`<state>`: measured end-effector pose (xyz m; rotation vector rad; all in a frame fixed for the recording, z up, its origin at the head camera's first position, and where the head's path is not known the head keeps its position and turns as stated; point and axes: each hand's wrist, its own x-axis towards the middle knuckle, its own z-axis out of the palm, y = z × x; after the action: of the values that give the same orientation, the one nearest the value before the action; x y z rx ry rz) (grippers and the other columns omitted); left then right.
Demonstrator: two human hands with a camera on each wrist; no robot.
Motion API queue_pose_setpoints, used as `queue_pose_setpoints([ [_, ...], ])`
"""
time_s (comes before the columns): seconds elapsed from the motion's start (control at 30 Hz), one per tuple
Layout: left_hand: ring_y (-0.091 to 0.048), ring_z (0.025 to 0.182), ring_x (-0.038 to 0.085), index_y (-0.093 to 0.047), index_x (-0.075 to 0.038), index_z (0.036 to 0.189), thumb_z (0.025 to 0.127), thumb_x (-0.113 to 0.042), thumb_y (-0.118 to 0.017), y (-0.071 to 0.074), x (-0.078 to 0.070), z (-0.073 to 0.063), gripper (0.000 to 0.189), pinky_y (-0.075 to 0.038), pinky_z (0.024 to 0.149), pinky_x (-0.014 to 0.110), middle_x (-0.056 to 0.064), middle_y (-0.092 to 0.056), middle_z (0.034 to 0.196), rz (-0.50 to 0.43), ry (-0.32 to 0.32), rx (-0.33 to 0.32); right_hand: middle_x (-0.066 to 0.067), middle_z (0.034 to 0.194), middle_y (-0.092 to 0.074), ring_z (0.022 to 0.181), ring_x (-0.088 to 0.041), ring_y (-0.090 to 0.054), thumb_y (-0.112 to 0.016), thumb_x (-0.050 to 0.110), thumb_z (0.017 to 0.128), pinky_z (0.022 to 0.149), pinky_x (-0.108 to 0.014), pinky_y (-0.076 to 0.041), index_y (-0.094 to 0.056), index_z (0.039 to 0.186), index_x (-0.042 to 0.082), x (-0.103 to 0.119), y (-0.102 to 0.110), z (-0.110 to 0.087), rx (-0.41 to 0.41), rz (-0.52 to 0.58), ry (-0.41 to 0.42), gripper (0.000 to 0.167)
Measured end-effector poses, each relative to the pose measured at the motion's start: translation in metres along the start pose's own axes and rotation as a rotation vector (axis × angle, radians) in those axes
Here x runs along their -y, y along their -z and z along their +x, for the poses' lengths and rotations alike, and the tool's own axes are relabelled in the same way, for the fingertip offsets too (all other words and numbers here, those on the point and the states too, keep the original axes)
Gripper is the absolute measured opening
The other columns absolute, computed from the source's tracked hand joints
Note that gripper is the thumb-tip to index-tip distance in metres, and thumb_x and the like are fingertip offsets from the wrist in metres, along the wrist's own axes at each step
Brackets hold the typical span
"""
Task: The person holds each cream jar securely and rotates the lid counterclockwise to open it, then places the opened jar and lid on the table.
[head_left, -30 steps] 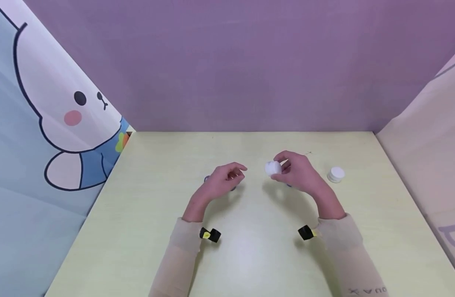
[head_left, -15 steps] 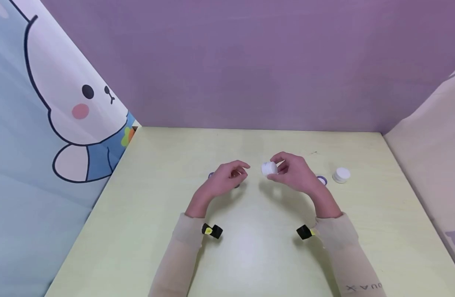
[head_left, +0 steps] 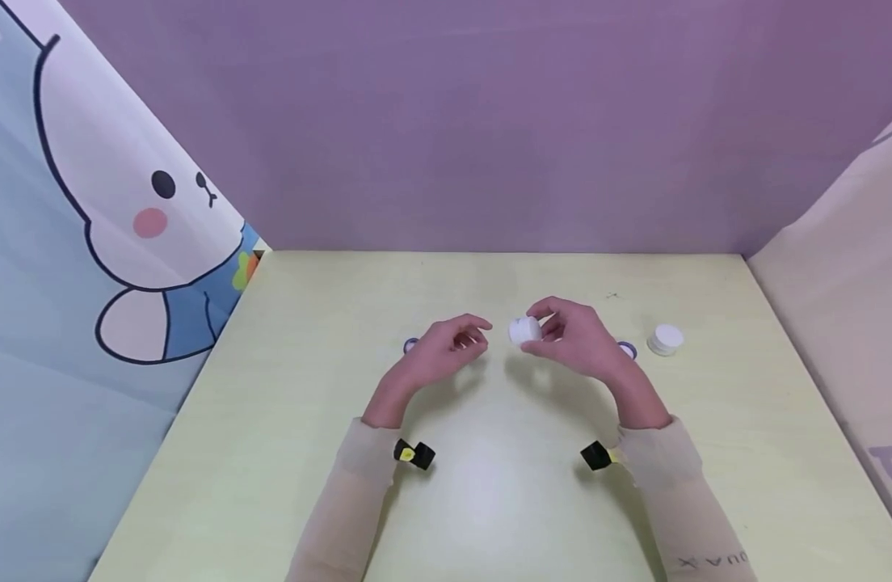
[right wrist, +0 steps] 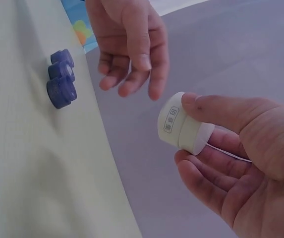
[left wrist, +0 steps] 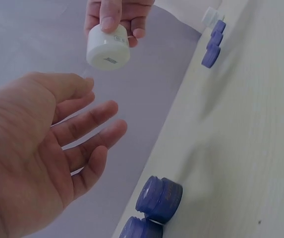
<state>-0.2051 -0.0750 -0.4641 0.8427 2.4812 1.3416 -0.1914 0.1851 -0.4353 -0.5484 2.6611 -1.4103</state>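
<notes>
My right hand (head_left: 573, 335) holds a small white cream jar (head_left: 524, 331) above the table, pinched between thumb and fingers. In the right wrist view the jar (right wrist: 174, 121) lies tilted on its side, printed characters on its wall. Its flat base faces my left hand in the left wrist view. My left hand (head_left: 449, 352) hovers just left of the jar, apart from it, its fingers relaxed and holding nothing. Below and behind that hand stand several small blue jars (right wrist: 61, 91), mostly hidden by it in the head view. Two blue jars (left wrist: 160, 198) at the left wrist view's bottom show bare threaded necks.
Another white jar (head_left: 666, 339) stands on the table (head_left: 490, 501) to the right. Beside it, partly behind my right wrist, are blue lids (left wrist: 215, 39) in a row. A purple cloth (head_left: 490, 129) closes off the table's back, with printed cloths at both sides.
My right hand has carried the white jar slightly left, closer to my left hand. A blue lid has come into sight beside my right wrist. My left hand has barely moved.
</notes>
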Motion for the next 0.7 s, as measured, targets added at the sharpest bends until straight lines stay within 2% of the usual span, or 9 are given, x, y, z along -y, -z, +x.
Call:
queue_pose_setpoints([
  [0.13, -0.061, 0.092, 0.010, -0.058, -0.014, 0.129, 0.096, -0.032, -0.063, 0.001, -0.002, -0.002, 0.038, -0.052, 0.079, 0.030, -0.006, -0.065, 0.103, -0.025, -0.009, -0.016, -0.007, 0.093, -0.068, 0.078, -0.019, -0.065, -0.085, 0.016, 0.075, 0.068, -0.037, -0.054, -0.065, 0.109, 0.012, 0.008, -0.004, -0.001, 0.002, 0.016, 0.027, 0.039],
  [0.23, -0.061, 0.090, 0.010, -0.059, -0.013, 0.129, 0.095, -0.036, -0.063, 0.001, -0.001, -0.003, 0.041, -0.052, 0.077, 0.030, -0.007, -0.065, 0.103, -0.035, 0.015, -0.016, -0.006, 0.094, -0.068, 0.078, -0.018, -0.065, -0.085, 0.016, 0.076, 0.068, -0.037, -0.054, -0.065, 0.109, 0.012, 0.013, -0.009, -0.002, 0.016, 0.033, 0.031, 0.039],
  [0.43, -0.062, 0.090, 0.013, -0.063, -0.012, 0.125, 0.094, -0.037, -0.065, 0.000, 0.002, -0.003, 0.040, -0.053, 0.076, 0.032, -0.005, -0.066, 0.104, -0.086, 0.028, 0.008, -0.001, 0.092, -0.067, 0.075, -0.017, -0.064, -0.085, 0.019, 0.075, 0.066, -0.036, -0.053, -0.067, 0.108, 0.016, 0.019, -0.018, -0.004, 0.029, 0.019, 0.058, 0.038],
  [0.7, -0.062, 0.090, 0.013, -0.067, -0.013, 0.119, 0.089, -0.036, -0.071, -0.004, 0.004, -0.003, 0.038, -0.053, 0.076, 0.033, -0.006, -0.066, 0.106, -0.112, -0.001, 0.012, 0.006, 0.088, -0.067, 0.074, -0.017, -0.061, -0.087, 0.025, 0.074, 0.065, -0.035, -0.052, -0.070, 0.107, 0.020, 0.019, -0.022, -0.004, 0.014, -0.003, 0.116, 0.038],
])
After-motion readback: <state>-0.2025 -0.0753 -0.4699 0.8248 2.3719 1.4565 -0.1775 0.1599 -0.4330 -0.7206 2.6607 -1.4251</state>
